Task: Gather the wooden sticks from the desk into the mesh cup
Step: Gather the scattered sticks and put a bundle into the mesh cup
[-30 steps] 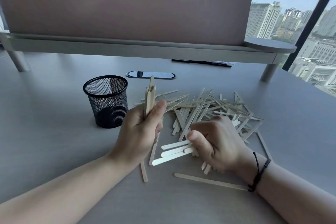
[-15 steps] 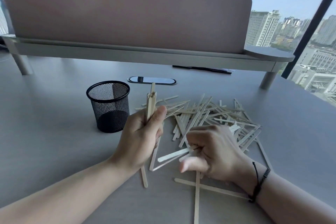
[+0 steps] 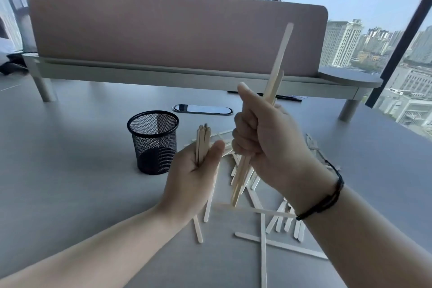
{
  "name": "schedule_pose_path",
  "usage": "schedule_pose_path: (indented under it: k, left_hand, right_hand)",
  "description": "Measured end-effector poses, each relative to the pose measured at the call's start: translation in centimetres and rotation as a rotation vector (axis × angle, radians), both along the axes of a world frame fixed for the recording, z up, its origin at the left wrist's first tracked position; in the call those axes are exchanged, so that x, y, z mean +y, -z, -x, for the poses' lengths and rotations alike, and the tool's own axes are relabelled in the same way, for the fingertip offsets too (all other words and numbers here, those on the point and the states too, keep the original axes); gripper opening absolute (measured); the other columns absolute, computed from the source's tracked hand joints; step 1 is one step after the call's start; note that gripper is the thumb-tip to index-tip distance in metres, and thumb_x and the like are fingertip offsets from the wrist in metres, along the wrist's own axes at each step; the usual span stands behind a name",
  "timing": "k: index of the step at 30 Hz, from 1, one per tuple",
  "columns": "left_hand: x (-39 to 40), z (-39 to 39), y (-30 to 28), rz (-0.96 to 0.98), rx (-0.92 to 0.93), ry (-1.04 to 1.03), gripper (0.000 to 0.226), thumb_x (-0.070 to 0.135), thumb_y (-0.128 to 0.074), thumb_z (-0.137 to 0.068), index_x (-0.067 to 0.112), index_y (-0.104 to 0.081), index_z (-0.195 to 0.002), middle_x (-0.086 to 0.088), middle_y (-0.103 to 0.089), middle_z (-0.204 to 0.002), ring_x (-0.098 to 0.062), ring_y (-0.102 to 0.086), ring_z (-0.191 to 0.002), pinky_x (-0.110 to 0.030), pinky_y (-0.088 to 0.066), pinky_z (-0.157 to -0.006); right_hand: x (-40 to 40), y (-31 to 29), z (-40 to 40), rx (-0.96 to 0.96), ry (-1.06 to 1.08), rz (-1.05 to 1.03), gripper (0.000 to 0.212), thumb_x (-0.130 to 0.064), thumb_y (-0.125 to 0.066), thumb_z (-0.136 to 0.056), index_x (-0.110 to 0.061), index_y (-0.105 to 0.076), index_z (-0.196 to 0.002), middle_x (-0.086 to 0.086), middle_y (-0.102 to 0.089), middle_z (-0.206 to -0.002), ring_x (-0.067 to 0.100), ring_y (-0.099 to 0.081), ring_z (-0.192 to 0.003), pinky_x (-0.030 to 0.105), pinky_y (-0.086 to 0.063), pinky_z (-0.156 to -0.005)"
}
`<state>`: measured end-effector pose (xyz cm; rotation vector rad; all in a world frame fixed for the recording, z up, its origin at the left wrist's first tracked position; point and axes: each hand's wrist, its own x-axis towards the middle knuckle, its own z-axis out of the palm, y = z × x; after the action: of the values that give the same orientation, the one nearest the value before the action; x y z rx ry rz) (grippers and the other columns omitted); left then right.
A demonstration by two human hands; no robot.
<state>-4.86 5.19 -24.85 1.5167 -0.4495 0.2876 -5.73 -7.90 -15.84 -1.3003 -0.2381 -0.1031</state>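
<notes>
Grey bench (image 3: pixel 70 170) by city windows: black mesh cup (image 3: pixel 153 141) stands mid-bench, apparently empty. Left hand (image 3: pixel 191 177) grips an upright bundle of pale wooden sticks (image 3: pixel 203 140); right hand (image 3: pixel 264 133) clutches more, raised to merge. Loose sticks (image 3: pixel 275 244) litter the near edge.

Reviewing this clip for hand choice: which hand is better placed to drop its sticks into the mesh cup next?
Probably the left hand: its small bundle stands upright right beside the mesh cup. The right hand holds its sticks higher and farther from the cup.
</notes>
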Motion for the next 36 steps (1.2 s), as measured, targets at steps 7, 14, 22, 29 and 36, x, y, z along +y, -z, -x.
schedule_pose_path:
  k: [7, 14, 22, 29, 36]
  left_hand:
    - [-0.2, 0.1, -0.3, 0.050, 0.010, -0.002, 0.047, 0.050, -0.058, -0.089, 0.021, -0.036, -0.059, 0.011, -0.031, -0.047, -0.012, -0.025, -0.041, -0.024, -0.023, -0.045]
    - [-0.6, 1.2, -1.3, 0.078, -0.076, 0.044, 0.043, 0.031, -0.052, -0.092, 0.014, -0.048, -0.054, 0.001, -0.050, -0.041, -0.006, -0.047, -0.034, -0.013, -0.036, -0.042]
    - [0.2, 0.6, -0.5, 0.052, 0.054, -0.001, 0.054, 0.036, -0.061, -0.090, 0.012, -0.033, -0.050, -0.003, -0.030, -0.040, -0.017, -0.026, -0.036, -0.024, -0.023, -0.042]
    - [0.3, 0.9, -3.3, 0.182, 0.191, 0.067, 0.055, 0.028, -0.062, -0.090, 0.024, -0.028, -0.047, 0.005, -0.020, -0.042, -0.012, -0.016, -0.037, -0.020, -0.016, -0.043]
    - [4.9, -1.4, -13.4, 0.269, -0.013, 0.023, 0.059, 0.041, -0.047, -0.102, 0.022, -0.021, -0.052, 0.001, -0.018, -0.045, -0.017, -0.015, -0.045, -0.026, -0.018, -0.045]
  right_hand:
    - [1.2, 4.5, 0.1, 0.105, -0.008, 0.016, 0.056, -0.026, -0.061, -0.095, -0.019, -0.029, -0.050, -0.003, -0.022, -0.043, 0.015, -0.017, -0.040, 0.026, -0.018, -0.044]
    - [1.5, 6.2, 0.3, 0.107, 0.030, 0.075, 0.061, -0.047, -0.065, -0.089, -0.011, -0.041, -0.046, 0.008, -0.033, -0.043, 0.023, -0.037, -0.039, 0.034, -0.032, -0.051]
    - [1.6, 5.1, 1.1, 0.101, -0.047, -0.003, 0.051, -0.049, -0.065, -0.075, -0.025, -0.036, -0.041, -0.007, -0.025, -0.041, 0.012, -0.022, -0.038, 0.027, -0.020, -0.046]
    - [1.5, 2.5, 0.5, 0.204, -0.044, -0.158, 0.059, -0.038, -0.063, -0.088, -0.023, -0.014, -0.058, -0.002, -0.008, -0.051, 0.015, -0.008, -0.042, 0.030, -0.009, -0.046]
    - [6.7, -3.1, -3.1, 0.032, -0.041, -0.192, 0.057, -0.036, -0.056, -0.097, -0.024, -0.017, -0.058, -0.003, -0.012, -0.050, 0.016, -0.008, -0.046, 0.028, -0.014, -0.044]
